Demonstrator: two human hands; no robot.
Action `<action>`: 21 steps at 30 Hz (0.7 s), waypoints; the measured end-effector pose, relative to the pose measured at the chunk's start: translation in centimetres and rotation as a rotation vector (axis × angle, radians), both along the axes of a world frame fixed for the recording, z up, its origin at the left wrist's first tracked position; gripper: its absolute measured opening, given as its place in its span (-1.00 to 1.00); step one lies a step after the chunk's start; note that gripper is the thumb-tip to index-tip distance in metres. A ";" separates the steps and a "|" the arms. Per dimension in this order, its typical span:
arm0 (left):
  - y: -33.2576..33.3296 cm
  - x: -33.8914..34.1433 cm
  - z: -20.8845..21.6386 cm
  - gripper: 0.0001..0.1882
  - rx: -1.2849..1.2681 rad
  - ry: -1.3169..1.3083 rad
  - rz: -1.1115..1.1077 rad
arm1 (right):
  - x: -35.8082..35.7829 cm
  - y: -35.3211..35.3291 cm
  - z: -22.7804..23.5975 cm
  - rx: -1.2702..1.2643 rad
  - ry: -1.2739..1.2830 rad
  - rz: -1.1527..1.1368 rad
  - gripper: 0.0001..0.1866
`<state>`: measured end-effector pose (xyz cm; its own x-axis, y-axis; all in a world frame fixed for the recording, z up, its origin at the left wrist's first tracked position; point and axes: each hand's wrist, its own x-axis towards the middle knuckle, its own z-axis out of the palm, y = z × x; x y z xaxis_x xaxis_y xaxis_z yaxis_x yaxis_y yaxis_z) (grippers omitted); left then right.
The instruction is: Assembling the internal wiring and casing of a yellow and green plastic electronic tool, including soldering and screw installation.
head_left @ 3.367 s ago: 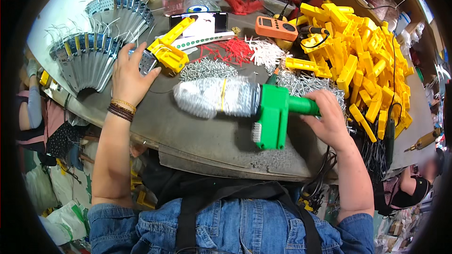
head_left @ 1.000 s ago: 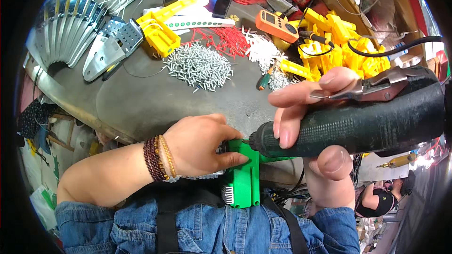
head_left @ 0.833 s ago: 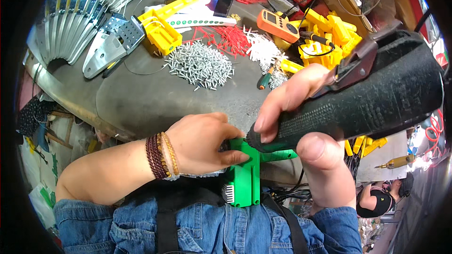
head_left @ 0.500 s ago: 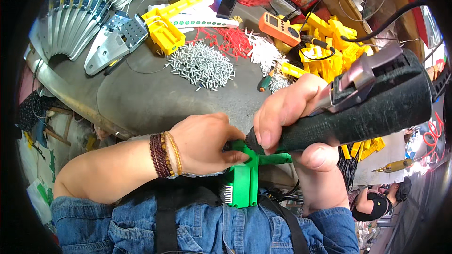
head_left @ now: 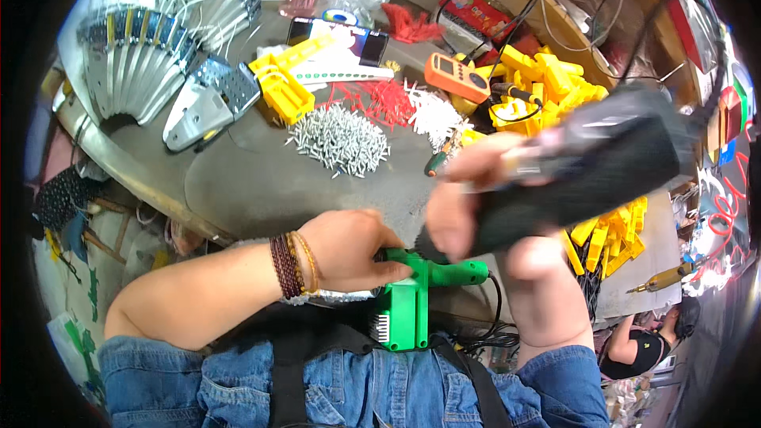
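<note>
Shifted bodyward of the screws (head_left: 341, 141), green tool (head_left: 406, 313) pinched by left hand (head_left: 342, 252) could slip if right hand (head_left: 453, 214) tilts its clasped driver (head_left: 587, 170).

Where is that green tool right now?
In the head view, the green tool is low, just right of centre, against the denim shirt, with the left fingers at its upper left and the black tool above, rightward.

A grey bench (head_left: 246, 186) holds a heap of silver screws (head_left: 339, 141). Red pieces (head_left: 380, 105), white pieces (head_left: 433, 116), yellow parts (head_left: 547, 79) and a green-handled tool (head_left: 434, 163) lie near it.
</note>
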<state>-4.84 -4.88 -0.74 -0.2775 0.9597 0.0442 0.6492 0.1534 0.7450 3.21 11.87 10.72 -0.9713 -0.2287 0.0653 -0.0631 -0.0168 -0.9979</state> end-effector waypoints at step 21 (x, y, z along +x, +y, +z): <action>-3.1 7.7 4.4 -0.43 0.436 0.893 -0.028 | 19.4 13.9 0.8 -0.269 0.699 -0.375 -0.32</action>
